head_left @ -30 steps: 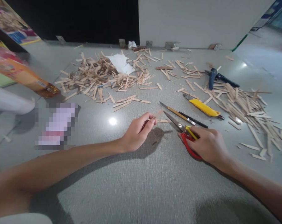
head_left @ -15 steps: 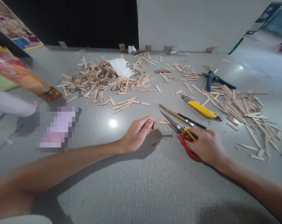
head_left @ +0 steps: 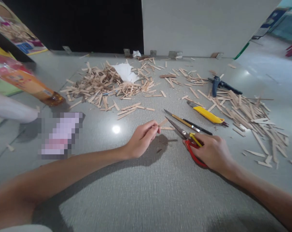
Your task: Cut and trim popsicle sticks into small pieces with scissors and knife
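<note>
My left hand [head_left: 144,139] is closed in a pinch on a short wooden stick [head_left: 163,122], whose end points up and right. A second pale strip [head_left: 168,128] shows just below it; I cannot tell whether it is held too. My right hand [head_left: 214,153] grips scissors [head_left: 183,132] by their red and yellow handles. The blades point up and left, looking nearly closed, with the tips close beside the wooden stick. Just beyond the scissors lie a slim gold-coloured craft knife [head_left: 177,118] and a black pen [head_left: 199,127].
A heap of wooden sticks [head_left: 97,83] with white tissue [head_left: 126,72] lies back left. More sticks [head_left: 249,112] lie right, near a yellow utility knife [head_left: 208,115] and a dark blue hand tool [head_left: 215,85]. At left are a bottle [head_left: 39,87], a blurred-out phone-like object [head_left: 63,132] and another person's limb [head_left: 13,108].
The wooden stick in my left hand now tilts up more steeply, apart from the strip below. My hands and the scissors are almost where they were; the view has shifted slightly.
</note>
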